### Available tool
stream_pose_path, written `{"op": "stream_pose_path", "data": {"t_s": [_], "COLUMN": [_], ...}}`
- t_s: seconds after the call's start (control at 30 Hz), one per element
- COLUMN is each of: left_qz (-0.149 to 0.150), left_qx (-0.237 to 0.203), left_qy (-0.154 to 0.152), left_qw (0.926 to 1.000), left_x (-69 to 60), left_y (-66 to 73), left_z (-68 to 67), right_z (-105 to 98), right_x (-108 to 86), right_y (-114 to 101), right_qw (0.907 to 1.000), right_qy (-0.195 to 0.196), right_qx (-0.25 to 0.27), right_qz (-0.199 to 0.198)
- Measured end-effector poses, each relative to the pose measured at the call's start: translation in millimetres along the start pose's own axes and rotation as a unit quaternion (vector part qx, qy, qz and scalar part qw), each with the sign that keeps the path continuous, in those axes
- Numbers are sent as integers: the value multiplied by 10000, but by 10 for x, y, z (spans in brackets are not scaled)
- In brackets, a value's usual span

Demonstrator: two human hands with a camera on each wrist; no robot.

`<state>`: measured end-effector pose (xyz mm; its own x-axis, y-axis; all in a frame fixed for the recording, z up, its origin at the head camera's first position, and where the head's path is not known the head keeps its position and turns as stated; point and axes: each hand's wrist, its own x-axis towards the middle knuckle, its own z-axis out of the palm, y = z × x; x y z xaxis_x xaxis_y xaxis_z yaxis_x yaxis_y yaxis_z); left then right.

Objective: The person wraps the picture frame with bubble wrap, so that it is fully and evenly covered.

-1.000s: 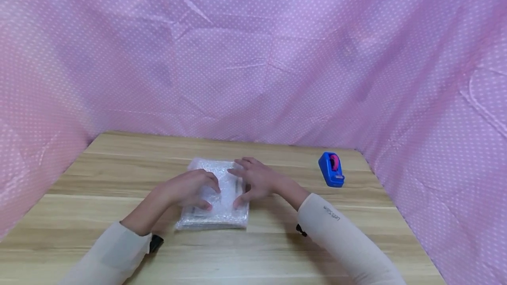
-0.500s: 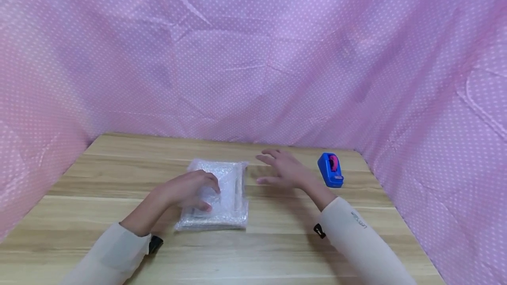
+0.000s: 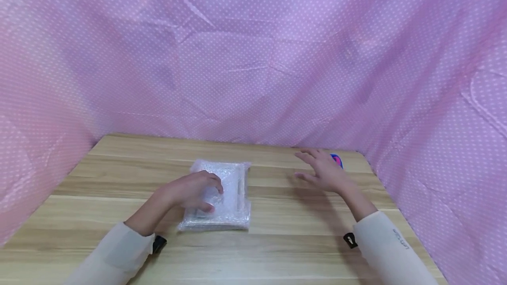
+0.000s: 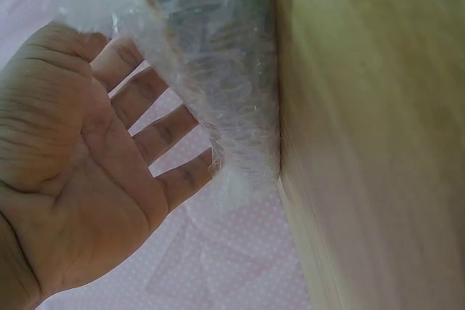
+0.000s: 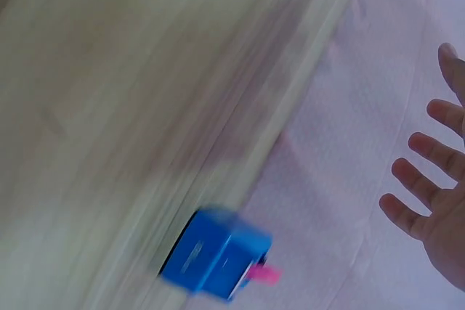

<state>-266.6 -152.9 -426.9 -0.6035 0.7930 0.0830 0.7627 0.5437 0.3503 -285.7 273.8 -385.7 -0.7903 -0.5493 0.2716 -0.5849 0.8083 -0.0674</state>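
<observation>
A flat package in bubble wrap point(image 3: 227, 197) lies on the wooden table, a little left of the middle. My left hand point(image 3: 196, 191) rests on its top with spread, slightly bent fingers; in the left wrist view the fingertips of that hand point(image 4: 102, 150) touch the wrap point(image 4: 225, 70). What the wrap covers cannot be made out. Over the right side of the table my right hand point(image 3: 322, 171) is held up, fingers spread, holding nothing. Just behind it, mostly hidden in the head view, is a blue tape dispenser point(image 3: 336, 160) with a pink roll. The right wrist view shows that dispenser point(image 5: 218, 252) apart from the fingers.
The wooden table point(image 3: 277, 250) ends at the back against a pink dotted cloth point(image 3: 253, 78), which also hangs along both sides. A black clip-like piece point(image 3: 350, 240) sits at the right sleeve, another black piece point(image 3: 159, 244) at the left sleeve.
My right hand has left the package and moved right to the tape dispenser, which it now partly covers in the head view. The left hand has stayed on the package.
</observation>
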Motion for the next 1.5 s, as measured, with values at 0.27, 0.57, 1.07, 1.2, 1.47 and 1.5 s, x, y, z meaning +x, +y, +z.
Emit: {"op": "stream_pose_path", "data": {"t_s": [0.27,0.57,1.07,1.2,1.47,1.5], "left_qz": [-28,-31,-134,-91,-61,-64], "left_qx": [1,-9,-55,-44,12,13], "left_qy": [10,33,-48,-38,-53,-54], "left_qw": [10000,10000,9999,9999,10000,10000], "left_x": [8,-8,10,12,13,12], "left_y": [19,24,3,1,9,11], "left_z": [7,2,25,23,9,5], "right_z": [-127,-147,34,81,146,149], "right_x": [-334,-606,-829,-869,-863,-852], "right_y": [379,639,907,906,933,942], "right_qw": [9988,9950,9880,9809,9544,9490], "right_qy": [20,-88,-73,54,63,-14], "right_qx": [60,86,462,726,1453,1587], "right_qz": [494,991,1470,1801,2607,2726]}}
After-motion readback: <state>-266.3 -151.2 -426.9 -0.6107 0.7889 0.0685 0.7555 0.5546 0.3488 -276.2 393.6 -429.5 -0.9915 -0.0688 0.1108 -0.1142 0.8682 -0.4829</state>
